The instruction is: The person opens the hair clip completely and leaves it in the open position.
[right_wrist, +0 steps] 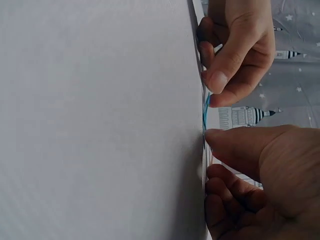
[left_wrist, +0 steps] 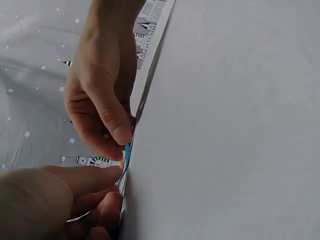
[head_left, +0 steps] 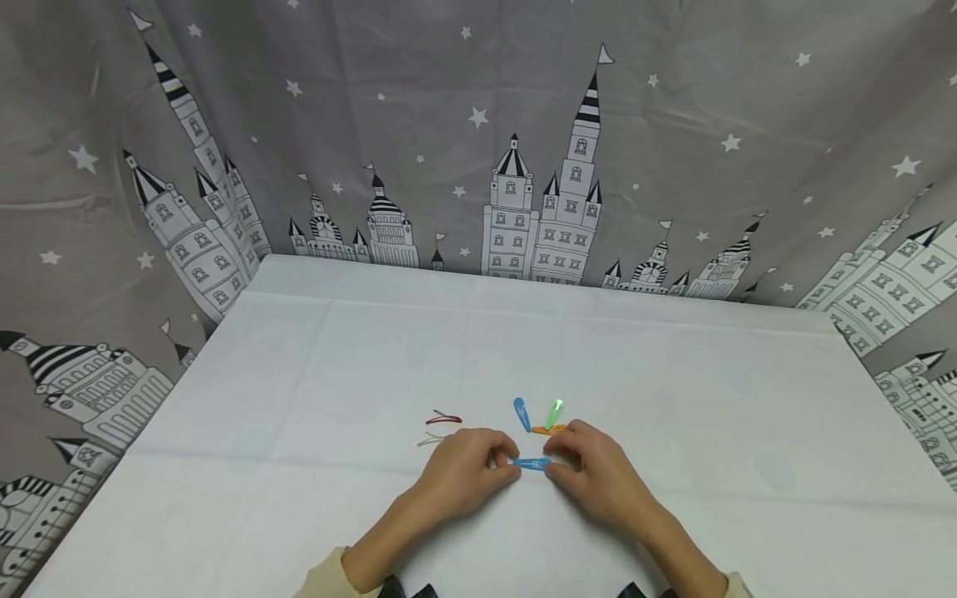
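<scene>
A blue snap hair clip (head_left: 533, 464) lies crosswise between my two hands, low over the white table. My left hand (head_left: 467, 469) pinches its left end between thumb and forefinger. At the other end, my right hand (head_left: 598, 473) has its curled thumb and forefinger around the clip's tip. From the side, in the right wrist view, the clip (right_wrist: 206, 112) shows as a thin blue strip between the left fingertips and the right thumb. Just beyond the right fingers lie an orange hair clip (head_left: 548, 430), a green one (head_left: 554, 413) and another blue one (head_left: 521, 413).
Left of these, a red hair clip (head_left: 444, 417) rests with its prong raised. A pale green clip (head_left: 431, 439) lies by my left knuckles, partly covered. White cloth covers the table (head_left: 336, 374). Behind it hangs a grey curtain (head_left: 419, 83) printed with castles and stars.
</scene>
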`<state>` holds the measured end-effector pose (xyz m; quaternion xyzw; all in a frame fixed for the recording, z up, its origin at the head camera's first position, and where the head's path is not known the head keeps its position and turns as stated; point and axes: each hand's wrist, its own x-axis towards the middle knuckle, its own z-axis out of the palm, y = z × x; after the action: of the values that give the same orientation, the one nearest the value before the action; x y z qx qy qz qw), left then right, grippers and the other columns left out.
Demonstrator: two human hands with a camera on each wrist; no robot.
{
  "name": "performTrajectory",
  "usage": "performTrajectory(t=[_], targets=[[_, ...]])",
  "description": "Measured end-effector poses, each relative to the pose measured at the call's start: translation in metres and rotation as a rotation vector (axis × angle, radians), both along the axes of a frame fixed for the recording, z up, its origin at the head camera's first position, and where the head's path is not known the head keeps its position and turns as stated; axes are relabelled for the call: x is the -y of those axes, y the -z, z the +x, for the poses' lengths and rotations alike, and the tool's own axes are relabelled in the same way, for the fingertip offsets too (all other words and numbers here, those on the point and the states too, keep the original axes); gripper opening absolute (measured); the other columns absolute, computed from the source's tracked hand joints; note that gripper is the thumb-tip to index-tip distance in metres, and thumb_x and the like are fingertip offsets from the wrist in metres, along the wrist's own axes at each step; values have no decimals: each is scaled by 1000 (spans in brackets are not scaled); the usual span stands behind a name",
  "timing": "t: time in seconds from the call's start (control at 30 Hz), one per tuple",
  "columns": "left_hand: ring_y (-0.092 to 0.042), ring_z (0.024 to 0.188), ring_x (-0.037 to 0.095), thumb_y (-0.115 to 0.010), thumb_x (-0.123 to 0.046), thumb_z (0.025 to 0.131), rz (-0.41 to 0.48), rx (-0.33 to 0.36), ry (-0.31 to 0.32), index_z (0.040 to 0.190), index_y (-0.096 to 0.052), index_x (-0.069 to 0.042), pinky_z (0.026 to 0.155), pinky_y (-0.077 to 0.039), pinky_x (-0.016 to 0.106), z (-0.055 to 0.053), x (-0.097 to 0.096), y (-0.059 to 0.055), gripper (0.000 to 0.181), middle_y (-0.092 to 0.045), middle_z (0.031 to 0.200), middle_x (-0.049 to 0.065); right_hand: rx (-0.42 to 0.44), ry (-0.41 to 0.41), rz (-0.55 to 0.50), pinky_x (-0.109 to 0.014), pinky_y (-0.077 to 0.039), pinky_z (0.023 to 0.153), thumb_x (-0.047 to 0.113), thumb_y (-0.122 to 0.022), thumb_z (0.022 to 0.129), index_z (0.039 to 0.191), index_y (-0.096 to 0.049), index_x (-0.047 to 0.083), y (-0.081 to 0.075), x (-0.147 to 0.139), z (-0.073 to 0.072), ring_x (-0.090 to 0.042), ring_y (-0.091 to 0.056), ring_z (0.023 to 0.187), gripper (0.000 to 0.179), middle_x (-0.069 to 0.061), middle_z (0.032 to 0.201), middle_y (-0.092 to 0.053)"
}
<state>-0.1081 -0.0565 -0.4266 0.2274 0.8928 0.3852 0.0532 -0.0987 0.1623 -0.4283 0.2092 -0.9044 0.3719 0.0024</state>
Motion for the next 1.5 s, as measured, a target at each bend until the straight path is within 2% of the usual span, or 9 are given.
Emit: performTrajectory(t=[0.23,0.6,1.07,1.5], targets=[[-47,60,-1,-76,-17,83,-28,-5,-22,90,-73,-14,59,-40,23,1,-2,2,8,-54,68,-17,33,31,29,-25,-42,67,3,-76,80,88,-74,16,1,2,1,-7,-47,74,15,10,85,-54],[-45,57,-1,-75,-15,83,-19,-23,-30,87,-73,-15,56,-38,22,1,-3,3,4,-53,67,-18,41,30,19,-25,-43,67,2,-77,80,86,-72,14,2,3,2,-8,-46,74,14,10,85,-52],[-45,58,-1,-78,-19,84,6,-42,-41,80,-72,-19,55,-38,22,1,-2,5,7,-54,66,-19,40,3,25,-25,-42,68,2,-76,82,90,-72,13,2,3,2,-8,-46,75,15,9,86,-52],[-46,59,-1,-77,-18,82,-4,-42,-18,84,-76,-16,55,-38,21,1,-1,7,3,-56,70,-19,99,-23,-31,-26,-41,69,1,-73,83,85,-71,15,2,4,4,-10,-46,78,14,8,86,-51]])
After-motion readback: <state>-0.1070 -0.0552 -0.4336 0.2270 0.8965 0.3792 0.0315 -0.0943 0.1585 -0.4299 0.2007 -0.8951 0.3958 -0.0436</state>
